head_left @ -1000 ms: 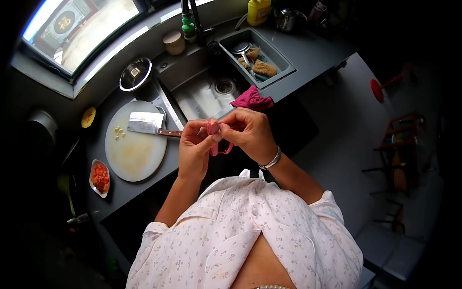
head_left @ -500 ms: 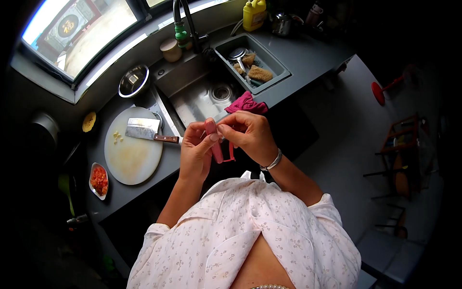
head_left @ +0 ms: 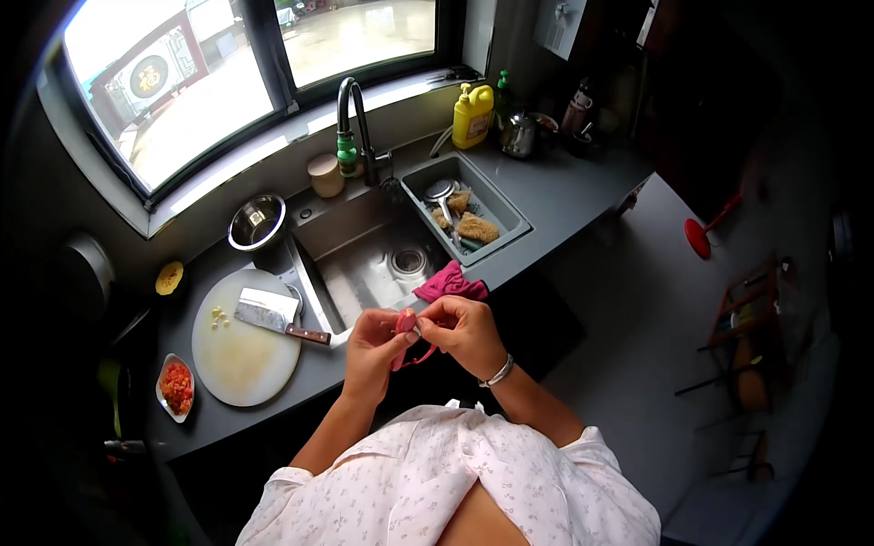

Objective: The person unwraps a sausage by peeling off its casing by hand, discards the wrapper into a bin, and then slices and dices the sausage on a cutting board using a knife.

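In front of my body, my left hand is closed around a slim pink sausage held roughly upright. My right hand pinches close to its upper end, fingertips meeting those of the left. A strip of red wrapper hangs in a loop below the fingers. Fingers hide much of the sausage and the exact point of the pinch. To the left, a cleaver lies on a round white cutting board beside small pale-yellow pieces.
Beyond my hands is a steel sink, with a magenta cloth on its front edge. A grey basin holds sponges and a brush. Left stand a metal bowl and a dish of chopped red pieces. A yellow jug stands behind.
The view has tilted up, so the window shows more and my hands sit lower. Both hands keep their hold; the red strip now curves more to the right.
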`<state>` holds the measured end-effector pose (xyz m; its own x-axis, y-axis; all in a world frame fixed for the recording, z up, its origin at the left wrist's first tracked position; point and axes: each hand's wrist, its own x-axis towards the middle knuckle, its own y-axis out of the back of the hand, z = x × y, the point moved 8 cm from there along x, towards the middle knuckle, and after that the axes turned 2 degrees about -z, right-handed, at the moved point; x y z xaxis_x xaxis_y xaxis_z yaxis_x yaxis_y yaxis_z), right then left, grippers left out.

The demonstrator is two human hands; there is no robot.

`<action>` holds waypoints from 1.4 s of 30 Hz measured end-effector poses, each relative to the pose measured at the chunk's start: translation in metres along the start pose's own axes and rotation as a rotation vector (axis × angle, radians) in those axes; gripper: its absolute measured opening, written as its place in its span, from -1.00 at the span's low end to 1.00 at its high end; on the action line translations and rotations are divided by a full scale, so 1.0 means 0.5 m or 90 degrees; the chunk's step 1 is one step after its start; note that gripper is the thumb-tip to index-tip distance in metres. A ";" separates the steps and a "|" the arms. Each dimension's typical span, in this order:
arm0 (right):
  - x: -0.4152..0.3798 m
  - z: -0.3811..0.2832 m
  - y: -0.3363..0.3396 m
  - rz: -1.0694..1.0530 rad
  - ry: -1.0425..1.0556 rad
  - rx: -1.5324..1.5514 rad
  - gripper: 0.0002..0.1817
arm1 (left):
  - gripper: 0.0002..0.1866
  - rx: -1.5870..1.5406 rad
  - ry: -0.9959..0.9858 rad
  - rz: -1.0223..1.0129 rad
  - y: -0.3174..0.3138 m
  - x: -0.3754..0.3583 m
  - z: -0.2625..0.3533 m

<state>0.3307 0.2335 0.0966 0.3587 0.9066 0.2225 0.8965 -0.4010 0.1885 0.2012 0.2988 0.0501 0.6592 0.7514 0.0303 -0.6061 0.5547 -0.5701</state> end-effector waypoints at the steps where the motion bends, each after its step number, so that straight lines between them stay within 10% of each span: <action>1: -0.001 -0.003 0.004 -0.004 -0.030 -0.009 -0.89 | -0.74 0.008 -0.011 0.006 -0.002 0.001 0.000; 24: -0.008 0.089 -0.034 -0.138 -0.262 0.447 -0.87 | -0.65 -0.371 0.150 -0.179 -0.027 0.018 -0.022; 42: 0.013 0.027 -0.061 -0.165 -0.194 0.385 -0.80 | -0.75 -0.024 0.086 -0.067 -0.006 -0.002 0.006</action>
<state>0.3092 0.2532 0.0794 0.0930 0.9943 -0.0514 0.9176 -0.1056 -0.3833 0.2012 0.2976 0.0542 0.7736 0.6334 -0.0169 -0.5146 0.6125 -0.6000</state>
